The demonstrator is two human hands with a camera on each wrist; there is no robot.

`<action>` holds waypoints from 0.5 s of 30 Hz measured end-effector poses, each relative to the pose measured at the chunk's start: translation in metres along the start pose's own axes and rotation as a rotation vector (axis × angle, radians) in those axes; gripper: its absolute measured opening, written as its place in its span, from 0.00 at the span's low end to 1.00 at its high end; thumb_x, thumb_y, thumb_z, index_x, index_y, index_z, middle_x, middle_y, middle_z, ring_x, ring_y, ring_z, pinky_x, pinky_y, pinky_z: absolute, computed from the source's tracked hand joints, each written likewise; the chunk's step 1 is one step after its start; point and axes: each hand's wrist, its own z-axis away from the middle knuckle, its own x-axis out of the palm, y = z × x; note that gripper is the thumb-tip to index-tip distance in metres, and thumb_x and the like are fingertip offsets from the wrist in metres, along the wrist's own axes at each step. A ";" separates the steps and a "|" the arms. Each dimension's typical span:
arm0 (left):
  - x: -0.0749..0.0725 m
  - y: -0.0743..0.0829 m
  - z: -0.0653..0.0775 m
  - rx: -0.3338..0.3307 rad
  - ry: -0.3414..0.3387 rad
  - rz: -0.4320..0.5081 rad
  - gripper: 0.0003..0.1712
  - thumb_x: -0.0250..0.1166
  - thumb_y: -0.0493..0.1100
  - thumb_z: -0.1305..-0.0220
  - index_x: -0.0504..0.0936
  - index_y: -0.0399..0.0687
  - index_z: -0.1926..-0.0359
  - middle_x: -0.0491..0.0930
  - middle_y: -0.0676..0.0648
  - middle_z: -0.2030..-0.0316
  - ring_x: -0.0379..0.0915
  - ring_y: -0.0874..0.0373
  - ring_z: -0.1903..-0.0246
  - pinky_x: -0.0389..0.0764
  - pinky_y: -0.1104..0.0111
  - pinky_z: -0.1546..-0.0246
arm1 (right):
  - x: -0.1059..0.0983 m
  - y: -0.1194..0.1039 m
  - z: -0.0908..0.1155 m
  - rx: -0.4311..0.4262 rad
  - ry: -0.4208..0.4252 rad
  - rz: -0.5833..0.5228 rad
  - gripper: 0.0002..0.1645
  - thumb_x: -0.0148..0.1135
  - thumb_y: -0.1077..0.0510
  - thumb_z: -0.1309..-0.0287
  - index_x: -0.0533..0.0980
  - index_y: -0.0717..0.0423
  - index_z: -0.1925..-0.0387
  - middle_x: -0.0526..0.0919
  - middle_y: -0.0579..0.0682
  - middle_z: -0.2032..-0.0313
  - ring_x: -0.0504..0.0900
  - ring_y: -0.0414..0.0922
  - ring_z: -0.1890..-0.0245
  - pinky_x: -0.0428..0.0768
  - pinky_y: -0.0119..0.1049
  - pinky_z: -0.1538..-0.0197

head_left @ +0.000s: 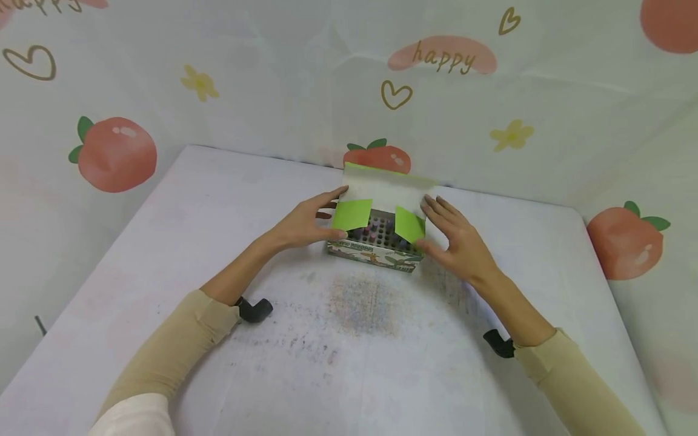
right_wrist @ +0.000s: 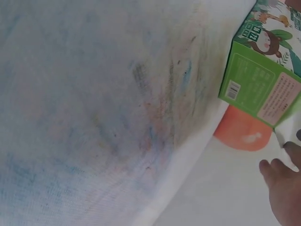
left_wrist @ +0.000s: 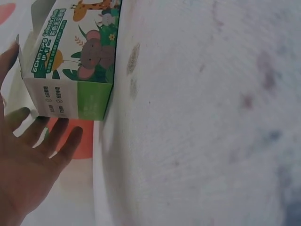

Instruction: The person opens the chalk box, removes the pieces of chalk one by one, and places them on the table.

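Sitting near the back edge of the white tabletop (head_left: pixel 360 387), the box (head_left: pixel 373 257) was flanked at both ends! On one side the left hand (head_left: pixel 299 224) had its fingers spread and uncurled, thumb right at the green left flap (head_left: pixel 351 214). Across from it, the right hand (head_left: pixel 462 247) reached in with fingers stretched out beside the raised lid (head_left: pixel 384 186), thumb by the green right flap (head_left: pixel 409 225), and neither hand showed a grip on anything. And there, between the flaps, came rows of small round ends (head_left: pixel 374 226), some pink or purple, too tiny to name. Cartoon animals ran along the box's front, an elephant and a giraffe among them! Nearer the camera, coloured smudges (head_left: pixel 368 303) marked the tabletop, while behind it hung a pale backdrop (head_left: pixel 272 109) printed with fruit, hearts and "happy".
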 end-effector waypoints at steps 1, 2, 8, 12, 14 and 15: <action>0.000 0.000 -0.001 -0.008 -0.013 -0.014 0.56 0.75 0.53 0.43 0.51 0.59 0.21 0.54 0.49 0.25 0.62 0.50 0.32 0.71 0.59 0.34 | 0.001 0.000 0.000 0.015 -0.033 0.012 0.46 0.61 0.36 0.35 0.61 0.55 0.26 0.60 0.53 0.26 0.53 0.55 0.25 0.61 0.60 0.28; 0.000 0.000 -0.001 -0.011 -0.026 -0.030 0.58 0.75 0.55 0.44 0.49 0.58 0.21 0.53 0.48 0.24 0.61 0.50 0.32 0.71 0.59 0.34 | 0.001 0.000 0.000 0.030 -0.063 0.019 0.47 0.60 0.36 0.35 0.59 0.54 0.25 0.57 0.52 0.25 0.51 0.55 0.24 0.60 0.61 0.29; -0.001 -0.001 -0.007 0.030 -0.039 -0.164 0.64 0.70 0.70 0.47 0.47 0.52 0.20 0.38 0.47 0.21 0.50 0.47 0.26 0.71 0.55 0.34 | 0.002 -0.002 -0.002 0.097 -0.177 0.049 0.50 0.59 0.36 0.34 0.52 0.53 0.22 0.49 0.51 0.22 0.45 0.54 0.23 0.59 0.64 0.29; 0.000 -0.001 -0.009 0.048 -0.028 -0.232 0.64 0.69 0.72 0.47 0.47 0.50 0.21 0.29 0.51 0.21 0.45 0.50 0.24 0.63 0.49 0.30 | 0.003 -0.003 -0.003 0.126 -0.209 0.047 0.51 0.59 0.35 0.35 0.51 0.53 0.22 0.47 0.49 0.22 0.43 0.53 0.23 0.58 0.64 0.29; 0.000 -0.001 -0.009 0.044 -0.035 -0.252 0.64 0.70 0.70 0.47 0.47 0.49 0.21 0.29 0.54 0.21 0.41 0.53 0.24 0.59 0.48 0.28 | 0.004 -0.003 -0.004 0.142 -0.229 0.041 0.51 0.58 0.34 0.35 0.51 0.53 0.22 0.46 0.49 0.22 0.42 0.53 0.22 0.58 0.64 0.29; 0.001 -0.001 -0.009 0.041 -0.038 -0.253 0.64 0.71 0.68 0.46 0.46 0.48 0.21 0.29 0.56 0.21 0.39 0.55 0.24 0.57 0.48 0.27 | 0.005 -0.004 -0.004 0.148 -0.240 0.039 0.51 0.58 0.34 0.35 0.51 0.53 0.22 0.45 0.49 0.22 0.41 0.53 0.22 0.58 0.65 0.29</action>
